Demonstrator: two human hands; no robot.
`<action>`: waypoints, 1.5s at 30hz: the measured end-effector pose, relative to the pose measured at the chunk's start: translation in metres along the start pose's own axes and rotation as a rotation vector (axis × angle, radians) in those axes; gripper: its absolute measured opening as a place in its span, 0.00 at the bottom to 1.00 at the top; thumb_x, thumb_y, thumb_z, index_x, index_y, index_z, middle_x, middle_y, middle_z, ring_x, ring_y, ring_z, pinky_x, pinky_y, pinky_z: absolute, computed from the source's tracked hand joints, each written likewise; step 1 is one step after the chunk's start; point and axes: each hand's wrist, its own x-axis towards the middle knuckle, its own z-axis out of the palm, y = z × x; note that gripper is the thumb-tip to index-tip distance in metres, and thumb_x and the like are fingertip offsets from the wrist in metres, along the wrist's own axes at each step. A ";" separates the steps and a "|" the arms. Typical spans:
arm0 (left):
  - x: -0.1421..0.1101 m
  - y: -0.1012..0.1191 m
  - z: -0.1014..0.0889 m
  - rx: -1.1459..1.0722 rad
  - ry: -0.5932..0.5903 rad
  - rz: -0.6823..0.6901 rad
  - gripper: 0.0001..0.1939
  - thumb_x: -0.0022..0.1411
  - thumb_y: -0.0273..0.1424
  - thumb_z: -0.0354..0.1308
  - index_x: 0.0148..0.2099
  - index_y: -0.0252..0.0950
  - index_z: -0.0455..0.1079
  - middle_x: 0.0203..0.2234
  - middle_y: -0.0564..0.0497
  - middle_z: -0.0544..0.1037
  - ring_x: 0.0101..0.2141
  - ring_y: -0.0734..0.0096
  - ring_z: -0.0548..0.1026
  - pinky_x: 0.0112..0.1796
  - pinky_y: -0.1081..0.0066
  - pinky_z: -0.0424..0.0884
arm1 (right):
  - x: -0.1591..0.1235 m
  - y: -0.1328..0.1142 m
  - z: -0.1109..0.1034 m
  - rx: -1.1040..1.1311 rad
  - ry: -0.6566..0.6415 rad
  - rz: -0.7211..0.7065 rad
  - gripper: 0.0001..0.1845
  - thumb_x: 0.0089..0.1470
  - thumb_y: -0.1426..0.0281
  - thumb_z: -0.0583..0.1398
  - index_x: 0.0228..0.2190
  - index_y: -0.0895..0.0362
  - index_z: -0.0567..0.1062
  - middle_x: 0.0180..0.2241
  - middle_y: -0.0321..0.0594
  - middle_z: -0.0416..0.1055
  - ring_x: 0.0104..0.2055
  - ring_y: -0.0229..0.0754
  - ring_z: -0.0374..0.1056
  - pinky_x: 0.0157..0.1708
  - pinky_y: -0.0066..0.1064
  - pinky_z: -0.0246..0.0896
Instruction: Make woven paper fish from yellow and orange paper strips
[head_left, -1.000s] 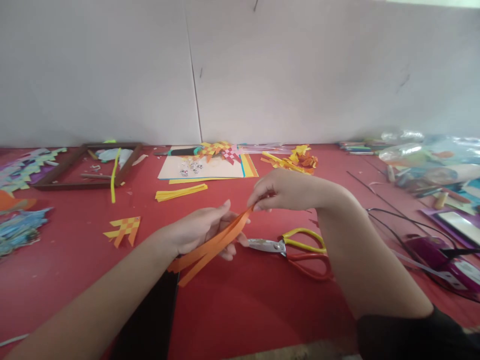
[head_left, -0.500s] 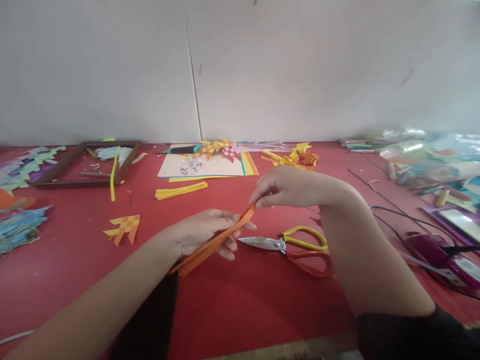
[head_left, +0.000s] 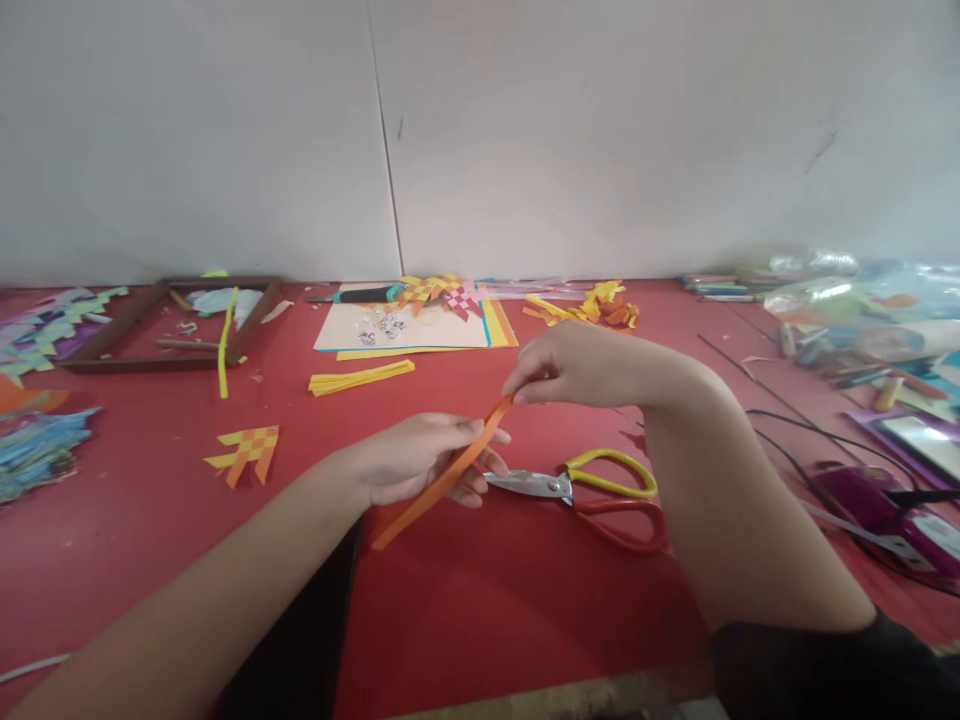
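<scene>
An orange paper strip [head_left: 435,490] slants between my two hands over the red table. My left hand [head_left: 431,455] holds it between thumb and fingers near the middle, and its lower end hangs free toward me. My right hand [head_left: 551,375] pinches the upper end with the fingertips. Scissors [head_left: 555,487] with one yellow and one red handle lie just right of my left fingers, partly behind my right forearm. To the left rests a woven yellow and orange paper fish [head_left: 251,452]. Behind my hands lies a bundle of yellow paper strips [head_left: 361,378].
Paper sheets [head_left: 405,325] at the back hold a dark-handled tool [head_left: 367,295] and woven fish [head_left: 442,294]. A brown frame [head_left: 150,366] stands back left, blue strips [head_left: 37,450] at far left. Paper scraps [head_left: 607,303], cables and a magenta device [head_left: 885,520] lie right.
The orange strips, spread apart at their lower ends before, now line up as one narrow strip between my hands. Both hands stay nearly in the same place.
</scene>
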 end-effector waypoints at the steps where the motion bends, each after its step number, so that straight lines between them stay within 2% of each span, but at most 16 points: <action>1: 0.000 0.000 0.001 0.002 0.015 0.006 0.17 0.66 0.37 0.52 0.48 0.31 0.74 0.35 0.43 0.75 0.30 0.69 0.72 0.33 0.65 0.73 | 0.000 -0.001 0.000 -0.001 -0.003 -0.005 0.10 0.53 0.68 0.60 0.33 0.50 0.83 0.34 0.33 0.80 0.34 0.39 0.73 0.33 0.32 0.62; 3: 0.001 0.000 0.003 0.028 0.010 0.035 0.18 0.66 0.39 0.53 0.47 0.31 0.74 0.33 0.45 0.73 0.28 0.72 0.70 0.29 0.70 0.70 | 0.001 -0.001 0.002 0.003 -0.008 -0.022 0.11 0.53 0.68 0.60 0.33 0.49 0.83 0.33 0.33 0.80 0.33 0.39 0.72 0.32 0.31 0.62; 6: 0.002 0.000 0.004 0.041 -0.033 0.055 0.19 0.65 0.40 0.55 0.47 0.30 0.75 0.26 0.52 0.66 0.22 0.80 0.60 0.22 0.77 0.60 | 0.000 0.001 0.003 0.010 0.002 -0.032 0.11 0.52 0.68 0.60 0.34 0.49 0.83 0.34 0.34 0.80 0.33 0.39 0.73 0.31 0.31 0.62; 10: 0.002 0.001 0.005 -0.004 0.101 0.040 0.18 0.66 0.39 0.54 0.44 0.28 0.76 0.23 0.56 0.58 0.19 0.83 0.51 0.19 0.79 0.50 | -0.004 0.008 0.000 0.048 0.062 0.008 0.15 0.51 0.65 0.61 0.41 0.50 0.81 0.35 0.35 0.80 0.32 0.41 0.74 0.30 0.31 0.64; 13: 0.004 0.004 0.003 -0.100 0.161 0.058 0.18 0.67 0.37 0.52 0.42 0.26 0.75 0.22 0.57 0.56 0.19 0.84 0.51 0.19 0.79 0.50 | -0.008 0.010 -0.005 0.028 0.158 0.003 0.13 0.49 0.68 0.61 0.38 0.50 0.81 0.33 0.35 0.79 0.32 0.40 0.73 0.29 0.30 0.64; 18: 0.005 0.014 -0.002 -0.339 0.232 0.218 0.13 0.68 0.27 0.49 0.37 0.25 0.73 0.23 0.54 0.60 0.19 0.83 0.55 0.19 0.80 0.54 | -0.017 -0.005 -0.012 0.014 0.369 0.072 0.11 0.49 0.74 0.59 0.32 0.53 0.81 0.26 0.35 0.77 0.25 0.37 0.69 0.25 0.29 0.61; 22: 0.004 0.023 -0.003 -0.514 0.300 0.321 0.13 0.67 0.21 0.47 0.28 0.31 0.62 0.22 0.53 0.62 0.19 0.82 0.57 0.19 0.80 0.57 | -0.025 -0.013 -0.011 0.064 0.555 0.081 0.11 0.51 0.72 0.59 0.35 0.51 0.82 0.30 0.36 0.77 0.26 0.37 0.70 0.23 0.29 0.61; 24: 0.004 0.026 -0.005 -0.560 0.324 0.338 0.14 0.67 0.21 0.46 0.27 0.33 0.58 0.22 0.54 0.62 0.19 0.82 0.57 0.19 0.80 0.58 | -0.028 -0.013 -0.009 0.144 0.636 0.079 0.11 0.52 0.70 0.61 0.37 0.51 0.81 0.33 0.37 0.78 0.29 0.39 0.72 0.24 0.29 0.63; 27: 0.003 0.026 -0.009 -0.565 0.331 0.332 0.14 0.67 0.21 0.46 0.28 0.33 0.58 0.21 0.54 0.62 0.19 0.82 0.57 0.19 0.80 0.57 | -0.029 -0.010 -0.008 0.288 0.682 0.071 0.10 0.51 0.69 0.63 0.37 0.51 0.80 0.36 0.38 0.78 0.34 0.42 0.74 0.27 0.30 0.68; 31: 0.004 0.019 -0.018 -0.569 0.217 0.277 0.08 0.66 0.21 0.48 0.36 0.28 0.68 0.23 0.53 0.63 0.19 0.82 0.58 0.19 0.80 0.57 | -0.026 -0.009 -0.011 0.473 0.662 0.029 0.12 0.48 0.67 0.66 0.38 0.53 0.79 0.35 0.39 0.79 0.37 0.44 0.76 0.32 0.32 0.72; 35: 0.007 0.005 -0.025 -0.565 0.090 0.232 0.10 0.64 0.22 0.51 0.44 0.24 0.72 0.24 0.53 0.63 0.20 0.82 0.59 0.19 0.81 0.57 | -0.024 -0.008 -0.013 0.616 0.605 -0.016 0.18 0.47 0.67 0.67 0.43 0.54 0.77 0.32 0.39 0.79 0.37 0.43 0.77 0.35 0.33 0.74; 38: 0.006 -0.005 -0.032 -0.504 -0.072 0.184 0.12 0.63 0.25 0.54 0.45 0.24 0.73 0.25 0.52 0.66 0.22 0.81 0.64 0.22 0.80 0.62 | -0.023 -0.004 -0.013 0.696 0.540 -0.060 0.17 0.46 0.66 0.67 0.40 0.55 0.77 0.32 0.39 0.79 0.36 0.41 0.77 0.36 0.33 0.74; 39: 0.005 -0.008 -0.033 -0.448 -0.163 0.154 0.13 0.62 0.27 0.55 0.46 0.25 0.74 0.27 0.49 0.69 0.24 0.79 0.68 0.25 0.77 0.66 | -0.023 -0.003 -0.014 0.723 0.516 -0.080 0.15 0.46 0.67 0.68 0.39 0.56 0.77 0.32 0.39 0.79 0.35 0.41 0.77 0.36 0.33 0.73; 41: 0.001 -0.009 -0.036 -0.320 -0.371 0.104 0.18 0.58 0.30 0.58 0.49 0.26 0.74 0.35 0.41 0.76 0.35 0.64 0.77 0.40 0.63 0.73 | -0.021 -0.002 -0.014 0.773 0.446 -0.117 0.12 0.46 0.68 0.68 0.35 0.57 0.76 0.30 0.38 0.79 0.33 0.39 0.76 0.33 0.31 0.72; 43: -0.003 -0.007 -0.034 -0.234 -0.528 0.076 0.25 0.56 0.35 0.60 0.53 0.27 0.72 0.46 0.34 0.77 0.47 0.49 0.76 0.51 0.53 0.66 | -0.018 -0.003 -0.013 0.814 0.337 -0.140 0.10 0.46 0.69 0.67 0.33 0.57 0.75 0.28 0.36 0.78 0.30 0.37 0.75 0.30 0.29 0.71; 45: -0.004 -0.002 -0.027 -0.236 -0.560 0.110 0.27 0.57 0.39 0.60 0.56 0.30 0.69 0.52 0.32 0.74 0.51 0.44 0.74 0.54 0.51 0.63 | -0.013 -0.004 -0.010 0.841 0.224 -0.148 0.10 0.46 0.70 0.67 0.32 0.57 0.74 0.27 0.35 0.77 0.28 0.36 0.74 0.28 0.28 0.70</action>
